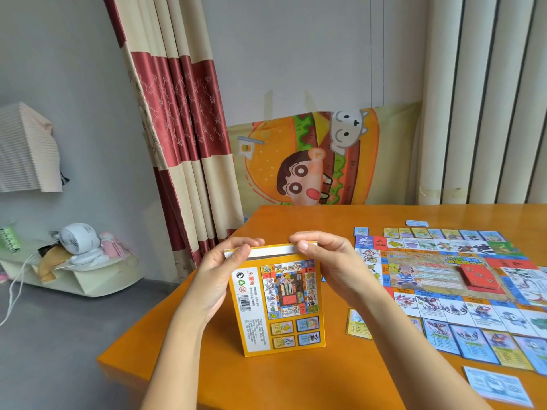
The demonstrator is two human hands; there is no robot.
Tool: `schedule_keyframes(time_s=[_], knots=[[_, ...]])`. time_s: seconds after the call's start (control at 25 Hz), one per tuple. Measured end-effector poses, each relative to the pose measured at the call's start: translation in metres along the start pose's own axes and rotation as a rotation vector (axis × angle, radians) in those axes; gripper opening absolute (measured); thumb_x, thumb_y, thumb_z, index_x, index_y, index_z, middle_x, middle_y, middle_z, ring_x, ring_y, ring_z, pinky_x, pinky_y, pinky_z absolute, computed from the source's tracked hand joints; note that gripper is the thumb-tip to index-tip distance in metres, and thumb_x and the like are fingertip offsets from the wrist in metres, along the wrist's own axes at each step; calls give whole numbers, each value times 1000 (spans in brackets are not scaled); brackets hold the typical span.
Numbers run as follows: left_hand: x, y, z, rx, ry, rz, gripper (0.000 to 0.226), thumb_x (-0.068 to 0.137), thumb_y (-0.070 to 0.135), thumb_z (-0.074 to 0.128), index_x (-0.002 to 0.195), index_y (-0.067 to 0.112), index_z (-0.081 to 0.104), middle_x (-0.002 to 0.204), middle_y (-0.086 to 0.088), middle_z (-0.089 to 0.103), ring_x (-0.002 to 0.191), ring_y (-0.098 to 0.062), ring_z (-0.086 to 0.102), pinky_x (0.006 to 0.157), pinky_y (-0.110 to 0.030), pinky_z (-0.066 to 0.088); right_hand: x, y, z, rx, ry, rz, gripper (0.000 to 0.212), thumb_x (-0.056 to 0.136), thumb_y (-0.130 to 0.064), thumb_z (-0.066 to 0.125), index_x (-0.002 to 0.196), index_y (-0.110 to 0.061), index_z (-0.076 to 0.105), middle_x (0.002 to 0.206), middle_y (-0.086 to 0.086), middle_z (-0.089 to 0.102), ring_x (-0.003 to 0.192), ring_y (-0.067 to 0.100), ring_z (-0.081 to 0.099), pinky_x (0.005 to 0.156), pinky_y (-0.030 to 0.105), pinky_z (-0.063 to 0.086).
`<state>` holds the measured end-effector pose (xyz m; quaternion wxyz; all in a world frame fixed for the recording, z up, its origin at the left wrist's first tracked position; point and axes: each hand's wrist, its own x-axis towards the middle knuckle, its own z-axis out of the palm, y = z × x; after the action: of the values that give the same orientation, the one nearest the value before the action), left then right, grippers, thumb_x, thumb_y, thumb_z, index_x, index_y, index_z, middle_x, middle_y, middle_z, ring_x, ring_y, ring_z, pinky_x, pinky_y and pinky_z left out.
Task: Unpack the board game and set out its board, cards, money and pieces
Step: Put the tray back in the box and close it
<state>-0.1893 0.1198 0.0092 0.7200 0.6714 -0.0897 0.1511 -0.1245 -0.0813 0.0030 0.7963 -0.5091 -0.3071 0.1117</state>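
standing upright: a flat, rectangular, seemingly cardboard box.

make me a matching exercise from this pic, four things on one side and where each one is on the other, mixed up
Things
1. game box
2. red card stack
3. white fan
4. yellow card

Places
A. on the low shelf at the left
B. flat on the table beside the board
C. upright on the table, gripped at its top by the left hand and right hand
D. on the middle of the board

Pairs: 1-C, 2-D, 3-A, 4-B
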Motion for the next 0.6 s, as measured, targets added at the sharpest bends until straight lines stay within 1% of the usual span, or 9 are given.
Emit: schedule_keyframes(time_s=[0.12, 0.2, 0.28, 0.32, 0.4, 0.44, 0.48, 0.52, 0.6], knots=[[-1, -2, 1, 0, 6, -12, 52, 39, 58, 88, 76, 25, 74, 107, -5, 71, 96, -18, 68, 77, -27, 55, -2, 4, -6, 0, -43, 9, 13, 78, -17, 72, 90, -17, 76, 91, 9, 70, 84, 19, 64, 71, 25, 51], [0, -3, 1, -6, 20, -15, 50, 38, 55, 90, 75, 24, 74, 107, -5, 71, 97, -18, 68, 79, -30, 54, -1, 6, -7, -20, -33, -21, 13, 77, -20, 71, 88, -18, 77, 94, 7, 71, 88, 17, 64, 74, 23, 51], [0, -1, 2, 12, 26, -3, 45, 42, 50, 90, 74, 23, 75, 108, -5, 71, 99, -20, 67, 82, -34, 52, 1, 4, -9, -112, -29, -72, 12, 76, -21, 71, 85, -17, 78, 100, 2, 72, 96, 14, 64, 80, 22, 49], [0, 2, 1, 61, 32, 9, 36, 50, 44, 89, 75, 23, 75, 110, -3, 70, 101, -21, 66, 81, -33, 52, 2, 1, -10, -169, -40, -87, 14, 76, -20, 69, 87, -15, 77, 102, 2, 72, 99, 12, 64, 82, 22, 49], [1, 12, 1, 256, 72, 47, 9, 69, 28, 81, 77, 25, 77, 112, 6, 69, 102, -16, 66, 75, -28, 54, 3, -5, -13, -268, -63, -83, 21, 79, -21, 65, 95, -12, 75, 105, 0, 72, 102, 10, 64, 85, 21, 49], [2, 16, 0, 374, 89, 77, 8, 76, 22, 74, 80, 27, 77, 113, 12, 68, 101, -11, 65, 71, -24, 55, 3, -8, -16, -295, -84, -64, 25, 82, -23, 63, 102, -12, 74, 108, -1, 72, 106, 9, 63, 89, 22, 49], [2, 18, 0, 488, 95, 105, 15, 82, 18, 69, 85, 30, 76, 114, 17, 65, 101, -5, 64, 70, -21, 55, 3, -9, -19, -288, -116, -32, 29, 85, -25, 59, 109, -12, 71, 112, 0, 71, 110, 11, 62, 94, 24, 48], [2, 20, 2, 605, 92, 139, 20, 86, 16, 65, 90, 33, 74, 115, 21, 62, 103, 0, 62, 73, -19, 55, 1, -11, -22, -242, -156, 6, 33, 88, -25, 54, 116, -11, 67, 117, 1, 69, 115, 13, 61, 98, 26, 47], [1, 20, 9, 814, 67, 236, 29, 93, 13, 56, 101, 38, 69, 112, 30, 58, 107, 10, 55, 86, -18, 50, -2, -12, -27, -152, -231, 71, 37, 91, -23, 48, 123, -8, 60, 123, 5, 65, 120, 17, 58, 100, 27, 46]])
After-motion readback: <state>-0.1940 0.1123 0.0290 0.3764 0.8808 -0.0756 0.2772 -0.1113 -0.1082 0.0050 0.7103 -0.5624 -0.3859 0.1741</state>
